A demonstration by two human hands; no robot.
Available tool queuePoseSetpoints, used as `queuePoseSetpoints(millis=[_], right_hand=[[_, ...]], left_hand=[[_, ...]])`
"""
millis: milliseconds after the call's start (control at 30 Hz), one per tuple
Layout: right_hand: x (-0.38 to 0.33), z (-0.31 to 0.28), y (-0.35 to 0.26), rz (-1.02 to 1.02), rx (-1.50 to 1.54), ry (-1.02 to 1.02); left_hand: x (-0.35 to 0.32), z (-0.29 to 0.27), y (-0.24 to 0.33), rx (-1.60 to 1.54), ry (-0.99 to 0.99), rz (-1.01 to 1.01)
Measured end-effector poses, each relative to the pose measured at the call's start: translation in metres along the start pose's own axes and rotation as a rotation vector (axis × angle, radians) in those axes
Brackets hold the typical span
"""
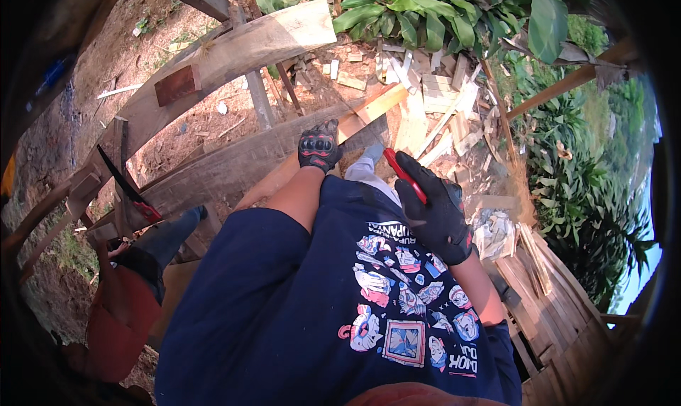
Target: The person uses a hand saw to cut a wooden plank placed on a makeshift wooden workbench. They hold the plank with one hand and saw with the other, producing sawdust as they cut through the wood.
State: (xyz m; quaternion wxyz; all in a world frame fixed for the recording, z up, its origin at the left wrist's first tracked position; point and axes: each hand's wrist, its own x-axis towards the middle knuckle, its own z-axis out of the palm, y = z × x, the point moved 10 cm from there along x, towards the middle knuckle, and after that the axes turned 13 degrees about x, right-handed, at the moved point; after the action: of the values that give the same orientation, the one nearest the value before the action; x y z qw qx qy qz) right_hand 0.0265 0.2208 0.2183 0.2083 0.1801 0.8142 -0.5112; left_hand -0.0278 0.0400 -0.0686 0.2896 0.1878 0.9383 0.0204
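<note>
- In the head view, we look down past a dark blue printed shirt [340,299] onto a rough timber frame over bare earth.
- Our left hand [318,146], in a black glove with red knuckle pads, reaches forward with the forearm bare and nearly straight. It lies palm-down on the light wooden plank [355,118], fingers spread and flat, pressing on the wood rather than wrapped around it.
- The plank runs on a slant from near the shirt up toward the right, lying along the top of a weathered grey beam [234,165].
- Our right hand [434,211], also in a black glove, is drawn closer to the body with the elbow bent and the wrist turned inward. Its fingers are curled tight around a slim red tool [404,173], which sticks out up and to the left; we cannot tell what kind of tool it is.
- The tool's tip sits just right of the left hand, near the plank but apart from it.
- At lower left, another person in red [120,314] crouches below the frame, with a handsaw [124,186] near them.
- Offcuts of pale wood [433,94] lie scattered beyond the beam, with leafy plants [425,12] behind.
</note>
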Motion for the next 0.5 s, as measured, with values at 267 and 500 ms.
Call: queuePoseSetpoints(millis=[267,500], right_hand=[[0.048,0.003,0.054,0.105,0.058,-0.053],[0.125,0.062,0.079,-0.264,0.000,0.026]], left_hand=[[0.009,0.003,-0.001,-0.062,0.058,0.008],[0.006,0.001,0.000,-0.076,-0.057,0.010]])
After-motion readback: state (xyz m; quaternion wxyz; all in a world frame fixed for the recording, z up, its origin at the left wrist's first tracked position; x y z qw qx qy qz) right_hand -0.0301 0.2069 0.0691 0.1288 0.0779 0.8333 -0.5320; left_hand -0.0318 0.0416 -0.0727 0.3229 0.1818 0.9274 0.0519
